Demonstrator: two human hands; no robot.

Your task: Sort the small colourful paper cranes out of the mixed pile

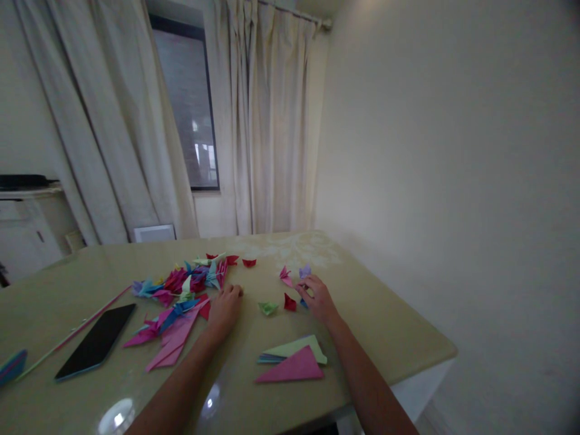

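Observation:
My right hand [318, 297] is over the right part of the table, thumb and index finger bent together in a pinch. What lies between them is too small to tell. By its fingertips are a pink folded paper piece [285, 276] and a purple one [305, 271]; a blue piece [304, 303] shows partly beneath the hand. A red piece [290, 302] and a green piece [267, 308] sit to its left. My left hand [225, 309] rests on the table, fingers loosely bent and apart, beside a heap of colourful origami [181, 281].
Folded green paper [294, 347] and a pink folded triangle [294, 366] lie nearer me. Left are a dark phone [96, 341], a pink-green strip [86, 323] and a blue folded paper [13, 367]. A small red piece [249, 263] lies further back. A wall [453, 181] stands right.

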